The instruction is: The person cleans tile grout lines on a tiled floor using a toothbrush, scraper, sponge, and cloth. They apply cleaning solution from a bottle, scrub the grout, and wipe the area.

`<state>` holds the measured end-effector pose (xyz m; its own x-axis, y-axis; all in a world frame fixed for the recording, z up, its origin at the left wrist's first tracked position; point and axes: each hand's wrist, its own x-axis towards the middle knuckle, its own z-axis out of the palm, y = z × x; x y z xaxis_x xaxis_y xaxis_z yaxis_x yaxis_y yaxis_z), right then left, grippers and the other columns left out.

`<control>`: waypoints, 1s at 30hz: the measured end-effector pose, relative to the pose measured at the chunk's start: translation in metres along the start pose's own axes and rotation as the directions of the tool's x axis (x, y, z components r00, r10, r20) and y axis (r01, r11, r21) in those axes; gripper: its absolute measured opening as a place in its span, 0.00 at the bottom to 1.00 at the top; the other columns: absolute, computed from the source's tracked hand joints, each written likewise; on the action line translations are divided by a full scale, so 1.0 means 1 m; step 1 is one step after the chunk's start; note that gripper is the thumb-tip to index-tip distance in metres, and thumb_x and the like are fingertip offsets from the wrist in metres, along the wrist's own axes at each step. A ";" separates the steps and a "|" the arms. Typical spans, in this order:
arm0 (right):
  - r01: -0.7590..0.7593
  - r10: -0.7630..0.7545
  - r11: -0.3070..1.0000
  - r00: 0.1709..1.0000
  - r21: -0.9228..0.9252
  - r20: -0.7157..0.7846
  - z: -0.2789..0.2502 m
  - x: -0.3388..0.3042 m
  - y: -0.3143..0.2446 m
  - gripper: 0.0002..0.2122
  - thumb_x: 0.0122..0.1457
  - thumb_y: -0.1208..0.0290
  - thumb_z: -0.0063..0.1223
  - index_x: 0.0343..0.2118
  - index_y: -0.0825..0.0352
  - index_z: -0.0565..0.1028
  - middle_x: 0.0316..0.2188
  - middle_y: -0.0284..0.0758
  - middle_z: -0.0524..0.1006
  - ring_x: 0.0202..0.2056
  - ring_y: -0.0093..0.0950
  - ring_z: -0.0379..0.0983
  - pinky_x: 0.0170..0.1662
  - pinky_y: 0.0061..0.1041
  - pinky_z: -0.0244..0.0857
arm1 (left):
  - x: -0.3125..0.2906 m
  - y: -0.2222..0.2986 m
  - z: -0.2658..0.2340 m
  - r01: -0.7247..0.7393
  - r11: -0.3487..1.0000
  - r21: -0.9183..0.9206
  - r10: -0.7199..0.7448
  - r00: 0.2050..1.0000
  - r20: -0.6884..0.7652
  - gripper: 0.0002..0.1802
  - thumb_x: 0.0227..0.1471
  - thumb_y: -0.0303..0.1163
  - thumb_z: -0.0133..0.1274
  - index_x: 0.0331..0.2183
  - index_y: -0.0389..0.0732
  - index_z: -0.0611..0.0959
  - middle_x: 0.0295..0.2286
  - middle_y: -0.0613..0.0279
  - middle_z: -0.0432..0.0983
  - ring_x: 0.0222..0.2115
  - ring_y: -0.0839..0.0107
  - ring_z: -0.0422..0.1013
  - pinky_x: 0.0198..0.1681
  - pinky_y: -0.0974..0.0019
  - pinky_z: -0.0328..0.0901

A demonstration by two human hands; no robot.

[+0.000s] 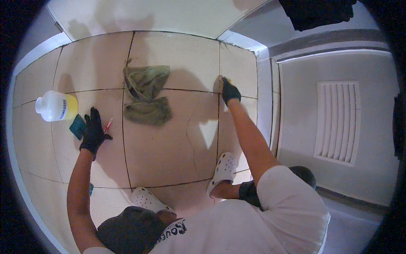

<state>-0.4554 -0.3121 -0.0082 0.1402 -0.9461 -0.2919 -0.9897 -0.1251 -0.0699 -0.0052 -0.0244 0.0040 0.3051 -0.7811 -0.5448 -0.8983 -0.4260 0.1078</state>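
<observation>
My left hand (94, 131), in a black glove, rests on the tiled floor with its fingers spread. A dark green scouring pad (78, 127) lies beside its fingers. Between thumb and forefinger shows a slim red and white handle (108, 125), lying on the tile. My right hand (230, 91), gloved in black too, is stretched far out to the right and closed, down at a grout line. A small yellowish bit shows at its fingertips; what it grips is mostly hidden. A crumpled olive-green cloth (147, 95) lies on the floor between the hands.
Left of the left hand stands a white plastic bottle (57, 106) with yellow liquid. My white clogs (223, 169) are planted close by. A pale door or panel (160, 15) borders the floor ahead; a grey door with a vent grille (337, 122) is at right. Dark fabric (317, 12) hangs top right.
</observation>
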 end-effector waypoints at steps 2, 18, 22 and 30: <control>-0.095 0.093 0.995 0.995 0.038 0.043 -0.013 0.035 -0.009 0.21 0.60 0.51 0.25 0.52 0.51 0.61 0.44 0.43 0.71 0.44 0.43 0.69 0.45 0.40 0.63 | -0.001 0.002 -0.002 -0.003 1.000 -0.028 0.003 1.000 -0.002 0.72 0.18 0.43 0.70 0.57 0.30 0.41 0.59 0.44 0.33 0.59 0.47 0.30 0.61 0.56 0.31; -0.122 0.121 0.993 0.983 -0.003 0.141 0.006 -0.060 0.006 0.18 0.59 0.67 0.29 0.52 0.50 0.62 0.42 0.43 0.72 0.42 0.43 0.70 0.44 0.39 0.63 | 0.008 -0.011 0.013 -0.096 0.995 0.015 0.097 0.993 -0.066 0.73 0.19 0.46 0.69 0.56 0.26 0.40 0.58 0.40 0.34 0.59 0.46 0.32 0.61 0.55 0.32; -0.083 0.083 0.982 0.997 0.170 0.006 0.017 -0.073 0.002 0.18 0.59 0.67 0.31 0.52 0.51 0.61 0.40 0.46 0.73 0.40 0.44 0.70 0.42 0.41 0.63 | 0.003 -0.003 0.000 -0.050 0.999 0.003 0.050 0.998 -0.025 0.71 0.21 0.48 0.68 0.56 0.26 0.42 0.58 0.40 0.35 0.59 0.48 0.33 0.61 0.57 0.32; -0.133 0.127 0.974 0.991 0.183 0.041 0.027 -0.083 -0.011 0.21 0.59 0.66 0.33 0.56 0.47 0.55 0.39 0.50 0.72 0.39 0.47 0.71 0.41 0.42 0.63 | 0.006 -0.013 0.011 -0.096 0.995 -0.007 0.095 0.991 -0.094 0.69 0.22 0.48 0.68 0.56 0.26 0.43 0.58 0.40 0.37 0.59 0.47 0.35 0.61 0.57 0.33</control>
<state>-0.4556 -0.2238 -0.0088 0.0141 -0.9413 -0.3372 -0.9773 0.0583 -0.2037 0.0048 -0.0183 -0.0097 0.2471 -0.8574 -0.4515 -0.9212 -0.3524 0.1651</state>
